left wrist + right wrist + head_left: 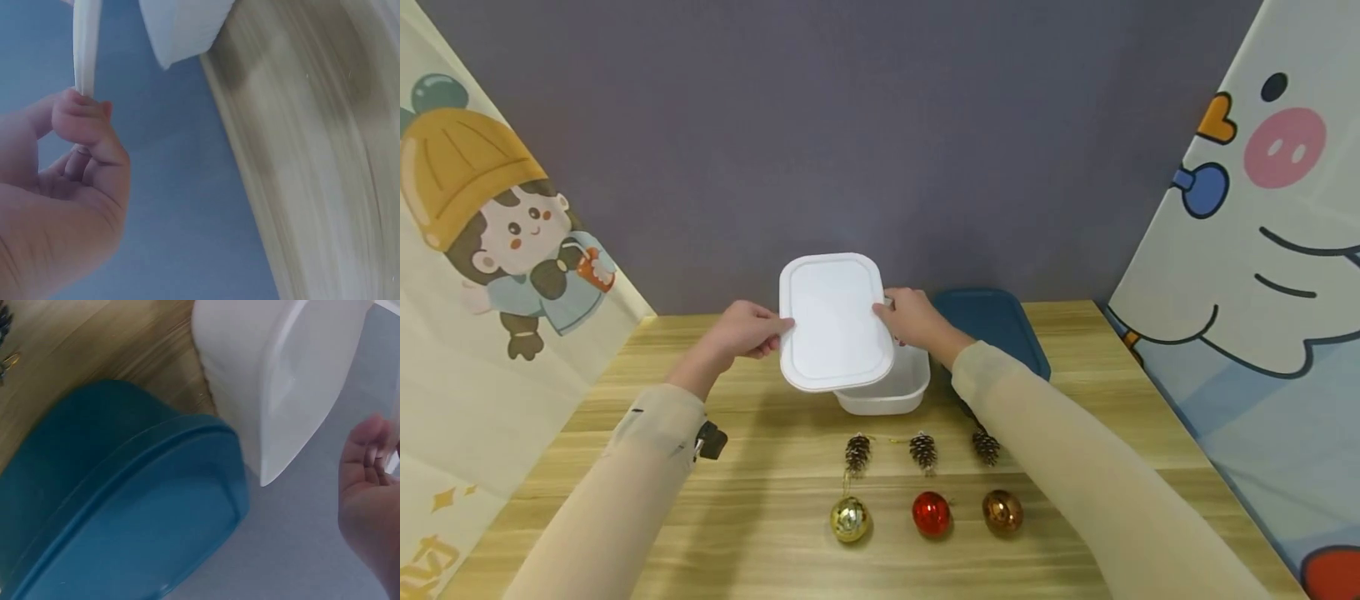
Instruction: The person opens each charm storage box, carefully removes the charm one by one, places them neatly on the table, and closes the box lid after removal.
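Both hands hold up a white rectangular lid (835, 321) with rounded corners, tilted so its flat face shows in the head view. At its left edge the left hand (748, 329) pinches the rim between thumb and fingers; the left wrist view shows the lid (86, 50) edge-on in that grip. The right hand (917, 318) pinches the opposite edge. Below and behind the lid stands a white box (883, 403), uncovered and partly hidden by the lid. The right wrist view shows the box (234, 375) beside the right hand (369, 481).
A dark blue lidded box (992, 321) stands right of the white one, partly behind the right arm. In front lie several pine cones (922, 452), a gold ball (850, 520), a red ball (932, 513) and a copper ball (1002, 511). A grey wall (880, 150) rises behind.
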